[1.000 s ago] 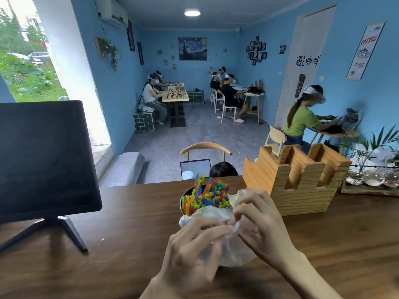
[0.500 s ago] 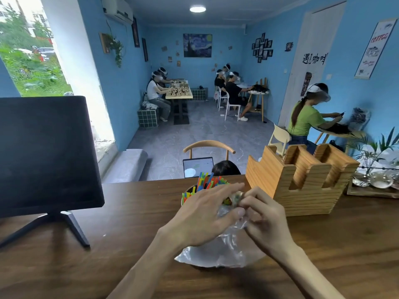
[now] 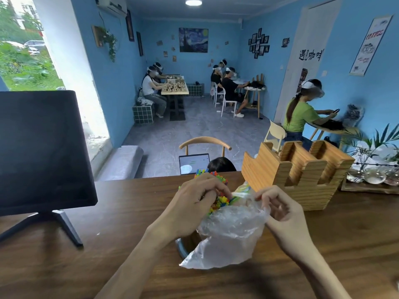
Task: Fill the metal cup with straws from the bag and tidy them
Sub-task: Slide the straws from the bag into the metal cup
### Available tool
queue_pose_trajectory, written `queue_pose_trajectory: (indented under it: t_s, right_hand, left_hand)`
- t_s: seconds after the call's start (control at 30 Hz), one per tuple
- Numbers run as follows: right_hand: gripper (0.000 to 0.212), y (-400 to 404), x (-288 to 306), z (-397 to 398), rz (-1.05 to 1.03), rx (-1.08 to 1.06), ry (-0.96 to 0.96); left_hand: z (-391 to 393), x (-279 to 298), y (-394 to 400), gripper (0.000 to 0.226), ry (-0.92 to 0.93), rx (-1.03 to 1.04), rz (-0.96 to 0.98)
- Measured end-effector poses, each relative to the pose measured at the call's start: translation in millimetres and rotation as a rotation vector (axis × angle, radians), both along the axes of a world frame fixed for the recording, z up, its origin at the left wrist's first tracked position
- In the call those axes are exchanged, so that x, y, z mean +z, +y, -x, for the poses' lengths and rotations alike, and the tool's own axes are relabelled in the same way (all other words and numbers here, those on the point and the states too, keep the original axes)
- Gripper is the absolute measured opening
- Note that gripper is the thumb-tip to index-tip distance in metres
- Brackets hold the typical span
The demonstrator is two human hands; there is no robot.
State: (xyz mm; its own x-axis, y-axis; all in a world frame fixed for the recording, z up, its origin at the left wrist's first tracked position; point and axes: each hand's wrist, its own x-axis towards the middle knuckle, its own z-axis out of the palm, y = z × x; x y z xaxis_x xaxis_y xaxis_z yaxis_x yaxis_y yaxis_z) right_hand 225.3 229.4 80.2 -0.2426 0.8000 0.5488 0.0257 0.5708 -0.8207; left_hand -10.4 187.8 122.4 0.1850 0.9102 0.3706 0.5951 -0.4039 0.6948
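A bundle of colourful straws (image 3: 220, 199) stands in the metal cup (image 3: 183, 248), whose lower wall shows below my left wrist. My left hand (image 3: 192, 203) curls over the straw tops and grips them. A crumpled clear plastic bag (image 3: 228, 234) hangs in front of the cup and hides most of it. My right hand (image 3: 278, 214) pinches the bag's upper edge just right of the straws.
A dark monitor (image 3: 41, 152) on a tripod foot stands at the left of the wooden counter (image 3: 108, 212). A wooden slotted holder (image 3: 302, 175) sits close behind my right hand. A tray with glass balls and a plant (image 3: 371, 180) lies far right.
My left hand has closed over the straw tops. The bag has slid down off the straws and to the right, held by my right hand, which moved away from the left.
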Motion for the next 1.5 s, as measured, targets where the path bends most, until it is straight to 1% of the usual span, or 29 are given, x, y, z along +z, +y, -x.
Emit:
queue_pose_trajectory:
  t_s: [0.03, 0.07, 0.1, 0.13, 0.17, 0.2, 0.23, 0.27, 0.33, 0.37, 0.4, 0.43, 0.53, 0.6, 0.7, 0.8, 0.87, 0.93, 1.0, 1.07, 1.13, 1.2, 1.23, 1.27, 1.33, 1.37, 1.4, 1.5]
  right_hand:
    - [0.045, 0, -3, 0, 0.055, 0.026, -0.007]
    - [0.042, 0, -2, 0, 0.121, 0.076, -0.002]
    - [0.041, 3, 0, 3, 0.2, 0.121, 0.017]
    - [0.045, 7, 3, 6, 0.287, 0.139, 0.07]
    - [0.049, 10, 8, 9, 0.35, 0.142, 0.128]
    - [0.049, 12, 13, 12, 0.35, 0.133, 0.149]
    - [0.042, 12, 17, 14, 0.285, 0.115, 0.11]
    - [0.042, 10, 21, 16, 0.188, 0.085, 0.005]
    - [0.061, 8, 22, 18, 0.048, -0.03, -0.21]
    - [0.066, 11, 24, 21, 0.008, -0.106, -0.258]
    - [0.064, 13, 25, 22, -0.021, -0.162, -0.264]
    - [0.059, 17, 27, 25, -0.052, -0.196, -0.259]
    - [0.033, 28, 32, 23, -0.025, -0.218, -0.228]
    - [0.02, 32, 34, 23, -0.015, -0.198, -0.231]
    - [0.011, 35, 38, 25, 0.039, -0.108, -0.237]
    - [0.009, 34, 45, 24, 0.009, -0.053, -0.302]
    - [0.006, 35, 53, 22, -0.023, -0.038, -0.361]
    - [0.016, 35, 62, 22, -0.058, -0.016, -0.39]
    - [0.01, 37, 70, 25, -0.106, -0.013, -0.398]
    - [0.002, 39, 72, 28, -0.151, -0.026, -0.394]
    - [0.013, 43, 71, 31, -0.16, -0.054, -0.37]
    - [0.016, 47, 66, 34, -0.173, -0.102, -0.366]
    - [0.012, 50, 62, 35, -0.191, -0.134, -0.386]
    - [0.003, 51, 59, 35, -0.203, -0.16, -0.41]
    - [0.019, 51, 53, 34, -0.248, -0.208, -0.446]
    - [0.024, 51, 50, 32, -0.268, -0.22, -0.444]
    - [0.024, 51, 49, 31, -0.272, -0.216, -0.419]
    - [0.008, 51, 50, 28, -0.167, -0.14, -0.258]
  left_hand:
    - [-2, 0, 2, 0.037, 0.051, 0.023, -0.006]
    - [-6, 0, 4, 0.033, 0.139, 0.041, -0.009]
    - [-10, 1, 6, 0.025, 0.231, 0.059, -0.02]
    - [-14, 2, 9, 0.014, 0.287, 0.077, -0.035]
    - [-18, 3, 11, 0.01, 0.307, 0.098, -0.049]
    - [-21, 5, 13, 0.015, 0.306, 0.11, -0.064]
    - [-23, 5, 14, 0.021, 0.306, 0.114, -0.079]
    - [-25, 4, 15, 0.027, 0.309, 0.115, -0.097]
    - [-28, 1, 16, 0.043, 0.302, 0.122, -0.103]
    - [-29, 0, 16, 0.047, 0.289, 0.136, -0.102]
    - [-29, 0, 16, 0.046, 0.276, 0.15, -0.108]
    - [-30, -1, 17, 0.041, 0.261, 0.165, -0.118]
    - [-33, -1, 19, 0.022, 0.225, 0.212, -0.14]
    - [-35, 0, 21, 0.021, 0.213, 0.247, -0.125]
    - [-40, 1, 27, 0.023, 0.226, 0.307, -0.125]
    - [-43, 3, 30, 0.022, 0.192, 0.366, -0.129]
    - [-43, 2, 31, 0.023, 0.186, 0.371, -0.121]
    - [-44, 0, 31, 0.026, 0.21, 0.37, -0.138]
    - [-44, -2, 31, 0.018, 0.264, 0.379, -0.145]
    - [-43, -2, 32, 0.017, 0.287, 0.368, -0.124]
    - [-41, -2, 33, 0.017, 0.265, 0.345, -0.116]
    - [-39, -2, 35, 0.017, 0.229, 0.334, -0.12]
    - [-38, -2, 35, 0.013, 0.209, 0.338, -0.124]
    - [-38, -3, 35, 0.012, 0.188, 0.342, -0.127]
    - [-37, -3, 33, 0.026, 0.141, 0.354, -0.107]
    - [-36, -3, 32, 0.029, 0.113, 0.365, -0.102]
    - [-36, -3, 31, 0.029, 0.088, 0.373, -0.108]
    - [-35, -2, 31, 0.019, 0.045, 0.353, -0.107]
